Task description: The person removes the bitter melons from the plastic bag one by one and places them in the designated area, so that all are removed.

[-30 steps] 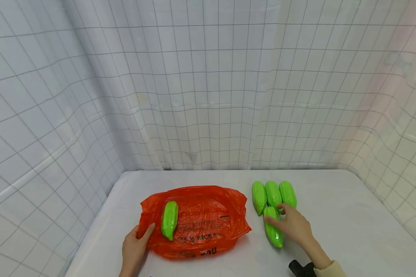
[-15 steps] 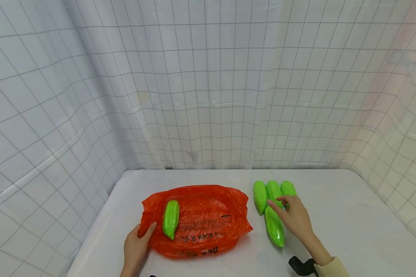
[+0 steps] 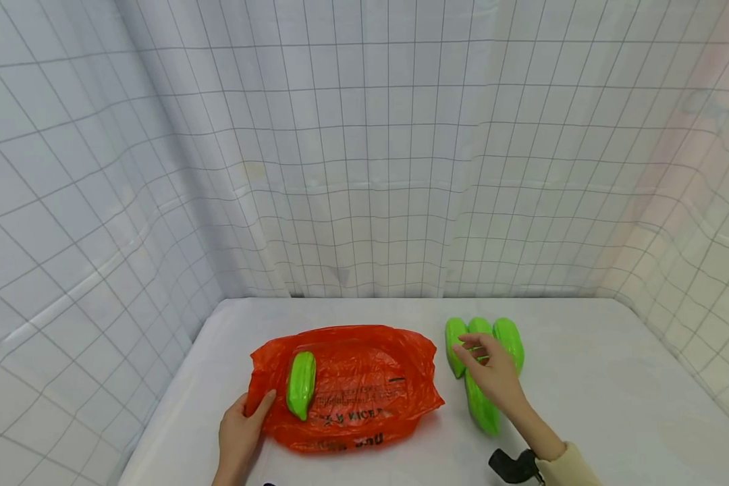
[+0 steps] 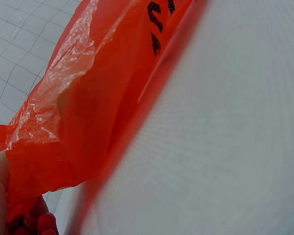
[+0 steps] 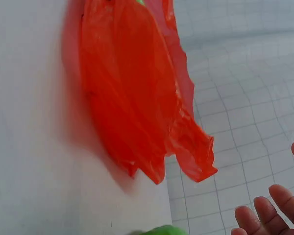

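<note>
A red plastic bag (image 3: 370,371) with black print lies spread on the table. My left hand (image 3: 239,432) pinches its left edge between thumb and fingers; in the left wrist view, the bag (image 4: 83,107) rises from the thumb. One glossy green ridged gourd (image 3: 302,386) shows uncovered against the bag's left part. To the bag's right lie a left gourd (image 3: 453,344), a middle gourd (image 3: 479,327) and a right gourd (image 3: 509,343) in a row, with a near gourd (image 3: 482,410) below them. My right hand (image 3: 495,371) hovers over this group, fingers loosely bent, gripping nothing; it partly hides the middle and near gourds.
The white table (image 3: 583,385) extends around the bag and gourds. A white grid-patterned curtain (image 3: 352,202) hangs behind the table and along both sides. A black device (image 3: 513,466) sits at my right wrist, beside the pale sleeve (image 3: 568,469).
My right hand has moved up and to the left over the gourds, from the near one toward the row behind. My left hand keeps its hold on the bag.
</note>
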`<state>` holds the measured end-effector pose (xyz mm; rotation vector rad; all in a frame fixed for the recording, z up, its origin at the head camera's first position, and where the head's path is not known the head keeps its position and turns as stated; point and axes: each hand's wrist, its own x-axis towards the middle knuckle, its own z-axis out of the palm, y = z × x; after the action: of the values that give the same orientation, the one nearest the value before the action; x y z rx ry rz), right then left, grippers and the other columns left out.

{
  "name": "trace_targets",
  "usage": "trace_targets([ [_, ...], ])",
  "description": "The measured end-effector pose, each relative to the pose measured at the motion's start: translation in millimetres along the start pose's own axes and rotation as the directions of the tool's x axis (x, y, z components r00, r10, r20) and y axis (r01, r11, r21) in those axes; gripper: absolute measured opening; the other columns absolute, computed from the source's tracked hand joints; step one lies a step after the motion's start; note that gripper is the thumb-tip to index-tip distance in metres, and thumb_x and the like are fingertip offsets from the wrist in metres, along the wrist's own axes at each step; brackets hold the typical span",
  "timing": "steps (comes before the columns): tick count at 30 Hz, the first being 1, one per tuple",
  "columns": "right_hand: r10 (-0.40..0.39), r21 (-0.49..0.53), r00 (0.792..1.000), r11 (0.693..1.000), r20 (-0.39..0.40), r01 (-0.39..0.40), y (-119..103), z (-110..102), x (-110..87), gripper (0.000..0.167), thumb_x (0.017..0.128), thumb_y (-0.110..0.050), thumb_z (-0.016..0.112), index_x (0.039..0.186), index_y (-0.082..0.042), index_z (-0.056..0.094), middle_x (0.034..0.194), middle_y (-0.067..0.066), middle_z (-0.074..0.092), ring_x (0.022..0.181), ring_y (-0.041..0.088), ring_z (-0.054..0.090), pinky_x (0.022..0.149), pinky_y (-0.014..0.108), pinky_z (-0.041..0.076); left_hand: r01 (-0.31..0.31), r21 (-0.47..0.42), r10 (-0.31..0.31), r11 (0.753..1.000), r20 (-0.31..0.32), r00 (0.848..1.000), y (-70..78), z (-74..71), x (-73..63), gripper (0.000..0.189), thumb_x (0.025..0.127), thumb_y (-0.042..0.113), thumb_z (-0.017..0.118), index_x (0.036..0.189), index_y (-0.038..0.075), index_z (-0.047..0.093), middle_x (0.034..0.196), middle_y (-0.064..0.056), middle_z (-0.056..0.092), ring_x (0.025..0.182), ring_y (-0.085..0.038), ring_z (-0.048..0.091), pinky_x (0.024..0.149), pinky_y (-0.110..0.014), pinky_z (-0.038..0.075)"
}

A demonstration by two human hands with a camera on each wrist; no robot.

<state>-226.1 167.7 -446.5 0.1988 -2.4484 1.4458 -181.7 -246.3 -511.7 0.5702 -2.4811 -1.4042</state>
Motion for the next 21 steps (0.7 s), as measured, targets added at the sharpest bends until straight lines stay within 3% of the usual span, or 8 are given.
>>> trace_targets([
  [4, 0.114, 0.14, 0.988, 0.982, 0.108, -0.129, -12, 4, 0.4, 0.036, 0.09, -0.035, 0.066, 0.113, -0.008, 0.063, 0.104, 0.007, 0.061, 0.091, 0.024, 0.059, 0.073, 0.035, 0.049, -0.006, 0.003, 0.006, 1.0, -0.011, 1.0, -0.5, -0.1, -0.9, 0.06, 0.087, 0.051, 0.062, 0.109, -0.005, 0.062, 0.083, -0.009, 0.066, 0.072, -0.021, 0.052, 0.06, -0.024, 0.045],
  [7, 0.14, 0.207, 0.977, 0.963, 0.159, -0.171, -20, 9, 0.5, 0.034, 0.091, -0.032, 0.066, 0.115, -0.007, 0.062, 0.105, 0.009, 0.062, 0.093, 0.026, 0.06, 0.073, 0.038, 0.049, -0.008, 0.006, 0.008, 1.0, -0.017, 1.0, -0.6, -0.1, -0.7, 0.059, 0.088, 0.051, 0.062, 0.108, -0.004, 0.062, 0.082, -0.008, 0.065, 0.072, -0.02, 0.052, 0.059, -0.024, 0.044],
  [16, 0.109, 0.201, 0.978, 0.969, 0.175, -0.144, -35, 27, 3.4, 0.032, 0.089, -0.031, 0.068, 0.113, -0.01, 0.063, 0.102, 0.002, 0.065, 0.094, 0.022, 0.062, 0.08, 0.036, 0.048, 0.005, -0.002, -0.005, 1.0, -0.001, 1.0, 0.1, -0.3, -0.3, 0.063, 0.087, 0.052, 0.062, 0.11, -0.006, 0.061, 0.085, -0.01, 0.066, 0.073, -0.021, 0.053, 0.059, -0.024, 0.045],
  [21, 0.052, 0.21, 0.976, 0.973, 0.209, -0.097, -45, 38, 6.0, 0.029, 0.089, -0.028, 0.068, 0.111, -0.01, 0.063, 0.103, 0.0, 0.065, 0.095, 0.018, 0.06, 0.08, 0.036, 0.047, 0.009, -0.01, -0.009, 1.0, 0.002, 1.0, 0.4, -0.1, -0.3, 0.063, 0.087, 0.052, 0.062, 0.11, -0.007, 0.061, 0.084, -0.01, 0.066, 0.072, -0.021, 0.053, 0.058, -0.024, 0.045],
])
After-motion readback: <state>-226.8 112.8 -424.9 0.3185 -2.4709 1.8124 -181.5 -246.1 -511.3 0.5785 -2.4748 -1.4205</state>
